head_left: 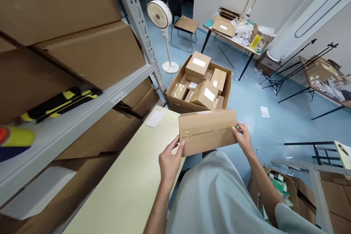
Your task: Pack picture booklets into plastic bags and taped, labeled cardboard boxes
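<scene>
Left hand (170, 157), head view: grasps the left end of a taped cardboard carton (210, 140), thumb laid on the near face, fingers against the end. Right hand (243, 138): grips the opposite end of the same carton, thumb on the face near the corner, other fingers bent at the edge.

Carton is held in front of the body, long side running left to right. Clear tape follows the seam along its length; a white label shows in part at the far edge. In view it overlaps the edge of a pale yellow tabletop (131, 175) to the left; cannot tell whether the two touch.

Just beyond the held carton: large open cardboard box (178, 106) on the floor, containing several smaller cartons. One labelled carton (197, 66) sits highest, at the back; another labelled carton (207, 97) lies tilted toward the front.

White paper (155, 118) lies flat at the far end of the tabletop. Left: metal shelving (82, 128) with cardboard boxes. Beyond the open box: white pedestal fan (159, 14) and a chair (187, 24). Lower right: opened box with small green-and-white packages (279, 182).
</scene>
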A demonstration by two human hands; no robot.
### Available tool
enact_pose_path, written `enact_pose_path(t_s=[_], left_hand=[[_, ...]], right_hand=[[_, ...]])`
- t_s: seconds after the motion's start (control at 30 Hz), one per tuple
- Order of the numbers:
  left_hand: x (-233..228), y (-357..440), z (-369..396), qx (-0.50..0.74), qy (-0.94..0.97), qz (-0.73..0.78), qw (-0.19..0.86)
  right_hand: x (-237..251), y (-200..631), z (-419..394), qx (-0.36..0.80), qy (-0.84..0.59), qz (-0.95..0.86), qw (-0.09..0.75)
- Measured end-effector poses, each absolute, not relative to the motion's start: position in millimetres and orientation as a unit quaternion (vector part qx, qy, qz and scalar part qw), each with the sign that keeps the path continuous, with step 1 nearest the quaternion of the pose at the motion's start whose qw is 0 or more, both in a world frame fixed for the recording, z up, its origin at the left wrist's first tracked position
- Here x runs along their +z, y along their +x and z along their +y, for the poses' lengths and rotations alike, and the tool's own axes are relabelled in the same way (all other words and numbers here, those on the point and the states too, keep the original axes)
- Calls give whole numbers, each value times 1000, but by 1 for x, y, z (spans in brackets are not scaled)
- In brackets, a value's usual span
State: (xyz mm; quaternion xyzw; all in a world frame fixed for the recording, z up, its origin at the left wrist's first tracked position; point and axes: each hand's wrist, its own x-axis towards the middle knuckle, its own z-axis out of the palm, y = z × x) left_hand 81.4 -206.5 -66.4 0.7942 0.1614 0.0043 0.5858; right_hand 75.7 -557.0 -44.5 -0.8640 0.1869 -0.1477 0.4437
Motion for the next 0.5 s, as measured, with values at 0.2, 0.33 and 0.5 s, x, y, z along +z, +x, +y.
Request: enact_pose_path(t_s=[0.2,0.33,0.5], left_hand=[[-35,140,-270,104,795,194,566],[-50,200,-312,174,769,252,561],[-96,281,-349,247,774,279,511]], right_hand=[[-38,189,-606,-176,-886,97,417],[-59,320,-621,-140,-884,-16,447],[-110,496,-613,-52,-856,-137,496]])
